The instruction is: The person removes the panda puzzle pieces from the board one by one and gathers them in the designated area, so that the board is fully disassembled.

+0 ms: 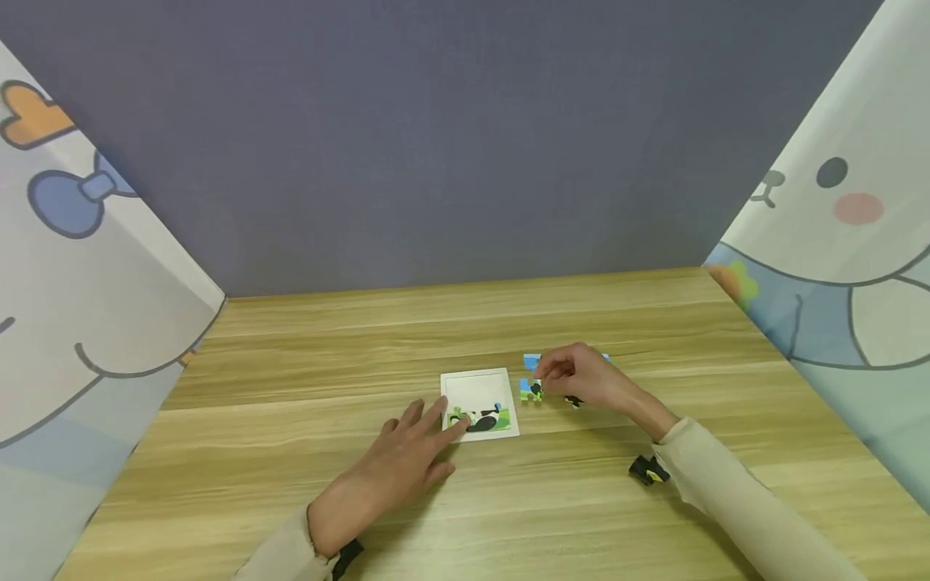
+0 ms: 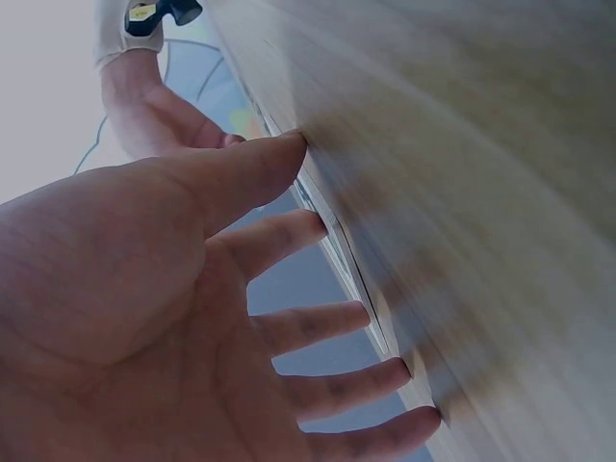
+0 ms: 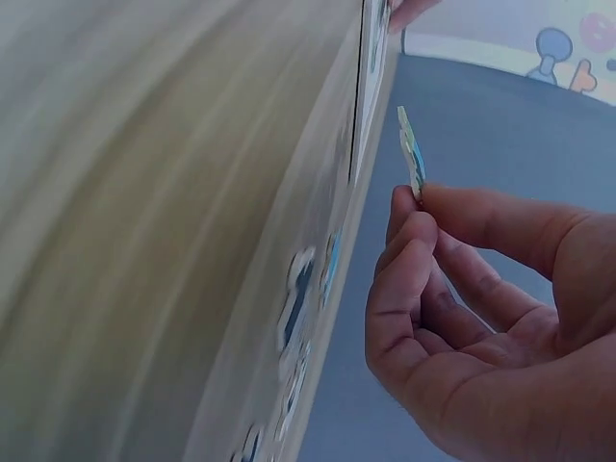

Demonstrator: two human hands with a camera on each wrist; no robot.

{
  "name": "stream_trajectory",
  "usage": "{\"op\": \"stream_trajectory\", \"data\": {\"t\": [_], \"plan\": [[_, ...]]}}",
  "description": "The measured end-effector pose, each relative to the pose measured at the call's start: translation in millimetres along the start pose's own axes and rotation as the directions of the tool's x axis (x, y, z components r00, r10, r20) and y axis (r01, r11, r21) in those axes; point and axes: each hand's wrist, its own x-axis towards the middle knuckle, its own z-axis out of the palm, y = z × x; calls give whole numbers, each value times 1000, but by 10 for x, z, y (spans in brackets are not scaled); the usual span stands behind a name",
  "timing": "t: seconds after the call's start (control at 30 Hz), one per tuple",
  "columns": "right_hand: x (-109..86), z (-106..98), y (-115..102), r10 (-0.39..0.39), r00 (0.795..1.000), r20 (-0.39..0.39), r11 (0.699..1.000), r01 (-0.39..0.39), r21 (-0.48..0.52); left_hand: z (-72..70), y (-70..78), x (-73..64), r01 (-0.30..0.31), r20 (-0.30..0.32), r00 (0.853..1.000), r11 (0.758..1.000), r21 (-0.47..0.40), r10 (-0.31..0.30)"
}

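Nearest cam: pale L sleeve (image 1: 286, 557) at bottom edge, w/ black device (image 1: 347, 557) just beside cuff; pale R sleeve (image 1: 756, 508) coming in from lower R, second black device (image 1: 648, 470), yellow-marked, at cuff.

Next, L hand (image 1: 407, 452): palm down, fingers spread, thumb well apart; index fingertip over lower L part of white puzzle frame (image 1: 479, 373), middle fingertip at L edge of same. Pressing or just touching: can't tell.

Frame flat on bench (image 1: 305, 347), approx. mid, btwn both hands. Inside, along bottom: puzzle strip (image 1: 488, 418) w/ green ground & black-and-white cow body, small blue bit nr R end; white backing visible above.

R of frame: R hand (image 1: 584, 375), fingers curled, thumb & index pinching puzzle pc (image 3: 412, 154); per R wrist view, held on edge, off bench, green & blue on one side.

Under & around R hand: loose pcs, partly hidden, incl. blue pc (image 1: 531, 361) far L & dark pc (image 1: 575, 401) w/ green below palm. Total no.: can't tell.

Farther: wood-grain bench running back to dark blue-grey wall (image 1: 465, 145). Flanking: L panel (image 1: 65, 323) w/ cartoon print, blue bow; R panel (image 1: 799, 250) w/ cartoon animal, pink cheek, pale blue clothing.
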Motion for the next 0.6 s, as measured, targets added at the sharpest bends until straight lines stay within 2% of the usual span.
{"op": "stream_trajectory", "data": {"t": [0.33,0.6], "plan": [[26,-106,137,43,999,0,998,-43,-54,-13,12,12,-1,6,1000,1000,1,1],[60,-108,135,27,1000,-11,992,-28,-121,-17,8,5,18,9,1000,1000,-11,-18]]}}
